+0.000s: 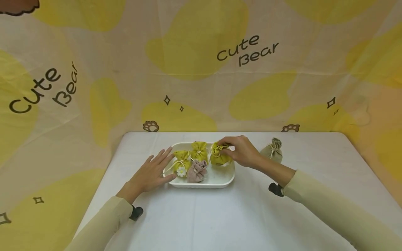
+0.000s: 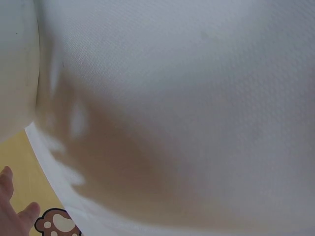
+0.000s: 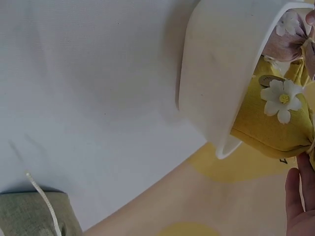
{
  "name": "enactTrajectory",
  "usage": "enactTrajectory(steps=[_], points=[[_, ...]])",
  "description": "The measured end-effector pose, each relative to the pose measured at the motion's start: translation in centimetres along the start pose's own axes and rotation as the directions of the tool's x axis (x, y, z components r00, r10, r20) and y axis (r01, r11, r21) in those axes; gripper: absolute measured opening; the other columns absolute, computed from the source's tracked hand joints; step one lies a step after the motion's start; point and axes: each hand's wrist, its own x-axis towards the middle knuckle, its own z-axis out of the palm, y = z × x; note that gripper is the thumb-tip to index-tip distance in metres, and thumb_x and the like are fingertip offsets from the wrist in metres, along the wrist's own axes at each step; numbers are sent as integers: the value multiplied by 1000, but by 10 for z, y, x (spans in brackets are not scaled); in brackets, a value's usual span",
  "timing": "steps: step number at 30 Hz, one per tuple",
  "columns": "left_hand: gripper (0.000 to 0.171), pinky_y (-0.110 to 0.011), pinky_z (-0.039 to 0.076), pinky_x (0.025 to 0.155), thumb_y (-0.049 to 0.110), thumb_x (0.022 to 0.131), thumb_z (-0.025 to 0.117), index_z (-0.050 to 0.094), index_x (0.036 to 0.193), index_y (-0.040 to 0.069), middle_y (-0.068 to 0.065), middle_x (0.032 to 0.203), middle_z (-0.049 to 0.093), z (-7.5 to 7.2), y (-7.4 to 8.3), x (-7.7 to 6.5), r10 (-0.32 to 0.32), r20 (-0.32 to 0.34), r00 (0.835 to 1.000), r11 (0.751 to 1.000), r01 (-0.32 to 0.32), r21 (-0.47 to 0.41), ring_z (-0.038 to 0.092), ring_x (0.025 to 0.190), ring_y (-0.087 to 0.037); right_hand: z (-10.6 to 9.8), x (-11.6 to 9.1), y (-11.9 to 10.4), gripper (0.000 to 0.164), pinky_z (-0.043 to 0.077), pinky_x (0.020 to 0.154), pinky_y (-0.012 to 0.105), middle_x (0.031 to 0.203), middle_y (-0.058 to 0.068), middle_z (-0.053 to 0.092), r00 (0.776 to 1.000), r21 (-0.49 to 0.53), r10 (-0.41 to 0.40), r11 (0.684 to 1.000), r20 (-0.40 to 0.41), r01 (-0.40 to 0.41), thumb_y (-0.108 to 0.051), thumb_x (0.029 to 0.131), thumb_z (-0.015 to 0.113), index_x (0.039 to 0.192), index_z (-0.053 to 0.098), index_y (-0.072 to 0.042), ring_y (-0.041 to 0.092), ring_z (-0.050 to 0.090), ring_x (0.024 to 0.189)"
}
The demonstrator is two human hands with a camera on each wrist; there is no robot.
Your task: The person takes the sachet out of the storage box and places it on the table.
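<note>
My right hand [image 1: 243,150] pinches the gathered neck of a yellow drawstring pouch [image 1: 218,158] at the right end of a white tray [image 1: 216,181]. In the right wrist view this yellow pouch [image 3: 268,120] carries a white flower, and the fingers sit at its neck. My left hand [image 1: 154,172] lies with spread, straight fingers at the tray's left rim. Close to its fingertips is a yellow pouch [image 1: 181,162] with a white flower. Another yellow pouch [image 1: 199,150] stands behind, and a pinkish pouch [image 1: 197,172] in front, all in the tray.
A grey-green pouch [image 1: 272,151] lies on the white table [image 1: 194,216] to the right of the tray, partly behind my right forearm. A yellow patterned cloth [image 1: 194,69] hangs behind the table's back edge.
</note>
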Motion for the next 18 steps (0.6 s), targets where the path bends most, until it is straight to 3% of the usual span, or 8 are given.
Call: enactTrajectory(steps=[18], points=[[82,-63,17,116,66,95,46,27,159,17,1,168,7,-1,1,0,4,-3,1000,1000,-4,-11,15,152,-31,-37,-3,-1,23,57,85,40,108,9,74,992,-36,-3,999,-123,-1,-2,85,77,108,73,-3,24,70,100]])
